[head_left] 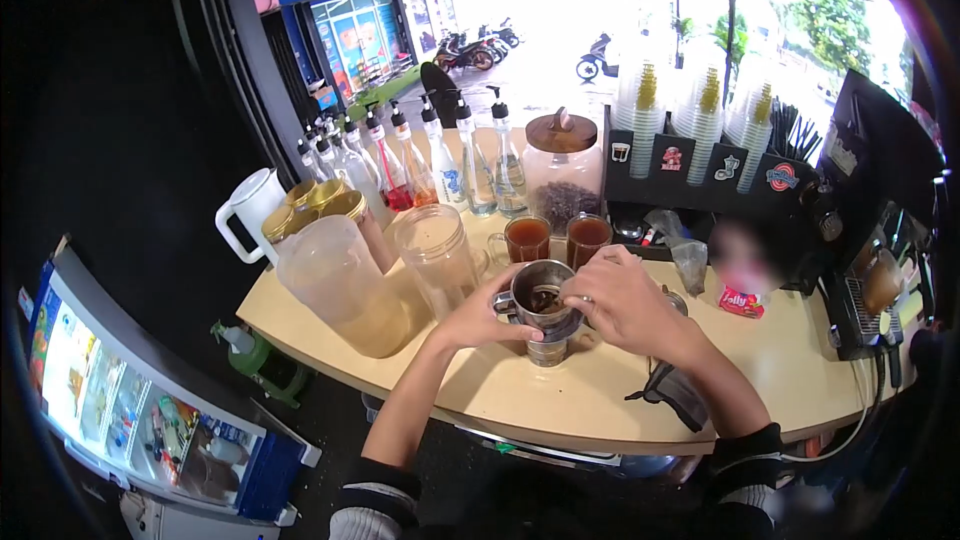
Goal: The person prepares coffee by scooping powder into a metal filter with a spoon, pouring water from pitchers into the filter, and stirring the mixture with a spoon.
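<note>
My left hand is wrapped round the left side of a shiny metal cup with a handle. Dark brown bits lie inside it. The cup sits on top of a smaller metal vessel on the counter. Over the cup's right rim my right hand has its fingers pinched together; what they hold, if anything, is hidden. Just behind the cup stand two glass mugs of brown drink, the left mug and the right mug.
On the counter, a frosted pitcher and a clear jar stand left. Pump bottles and a wooden-lidded jar line the back. Right are a black cup rack, a red packet, a dark cloth and a machine.
</note>
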A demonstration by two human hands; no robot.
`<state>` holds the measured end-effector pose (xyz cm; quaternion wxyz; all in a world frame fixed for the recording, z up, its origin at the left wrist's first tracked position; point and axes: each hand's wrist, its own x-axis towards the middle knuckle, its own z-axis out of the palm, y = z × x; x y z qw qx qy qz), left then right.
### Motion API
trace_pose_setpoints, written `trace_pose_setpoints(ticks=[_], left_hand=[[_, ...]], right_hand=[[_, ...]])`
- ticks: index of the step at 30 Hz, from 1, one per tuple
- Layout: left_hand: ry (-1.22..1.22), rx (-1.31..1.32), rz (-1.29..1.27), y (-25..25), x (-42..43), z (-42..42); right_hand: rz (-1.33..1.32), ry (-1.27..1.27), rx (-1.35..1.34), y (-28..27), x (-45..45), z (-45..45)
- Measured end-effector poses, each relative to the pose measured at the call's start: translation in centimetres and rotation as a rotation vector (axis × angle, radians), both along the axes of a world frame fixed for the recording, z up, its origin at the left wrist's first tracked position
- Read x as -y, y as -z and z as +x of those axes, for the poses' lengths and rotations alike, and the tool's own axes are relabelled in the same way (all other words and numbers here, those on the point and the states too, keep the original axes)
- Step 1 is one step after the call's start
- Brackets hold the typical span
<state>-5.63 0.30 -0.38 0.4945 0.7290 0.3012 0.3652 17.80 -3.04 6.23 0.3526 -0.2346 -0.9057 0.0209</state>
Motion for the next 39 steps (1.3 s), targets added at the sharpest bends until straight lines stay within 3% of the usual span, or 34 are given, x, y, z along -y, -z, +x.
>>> trace_pose_setpoints(ticks=[12, 16, 18, 19, 21, 22, 24, 30, 33, 36, 39], left_hand=[[0.061, 0.068, 0.031, 0.5, -0.4, -0.1], [0.089, 0.091, 0.039, 0.4, -0.5, 0.0], [0.103, 0.143, 0.009, 0.6, -0.2, 0.2], [0.114, 0.188, -0.008, 0.5, -0.3, 0.1], [0.107, 0.148, 0.009, 0.2, -0.4, 0.0], [0.099, 0.111, 0.004, 0.3, -0.3, 0.0], [0.099, 0.163, 0.006, 0.8, -0.5, 0.1], [0.069, 0.125, 0.093, -0.1, -0.1, 0.1], [-0.102, -0.103, 0.291, -1.6, 0.1, 0.4], [-0.216, -0.209, 0.29, -2.8, 1.4, 0.6], [-0.292, -0.26, 0.262, -3.1, 2.0, 1.2]], right_hand=[[-0.087, 0.306, -0.044, 0.1, 1.6, -2.0], [-0.074, 0.313, -0.048, 0.2, 2.4, -2.6], [-0.009, 0.438, 0.014, 0.3, 1.8, -3.0], [0.006, 0.434, 0.011, 0.1, 1.9, -3.1], [-0.215, 0.38, -0.085, -0.3, 2.4, -3.2], [-0.205, 0.372, -0.08, -0.5, 2.2, -3.1], [0.073, 0.363, -0.001, -0.2, 1.2, -3.0], [-0.014, 0.19, -0.044, 0.1, 0.7, -2.0], [0.041, 0.257, -0.025, 0.9, 0.6, -1.3], [-0.163, 0.077, -0.221, 1.2, 0.1, -1.4], [-0.174, 0.047, -0.184, 1.5, -1.0, -0.9]])
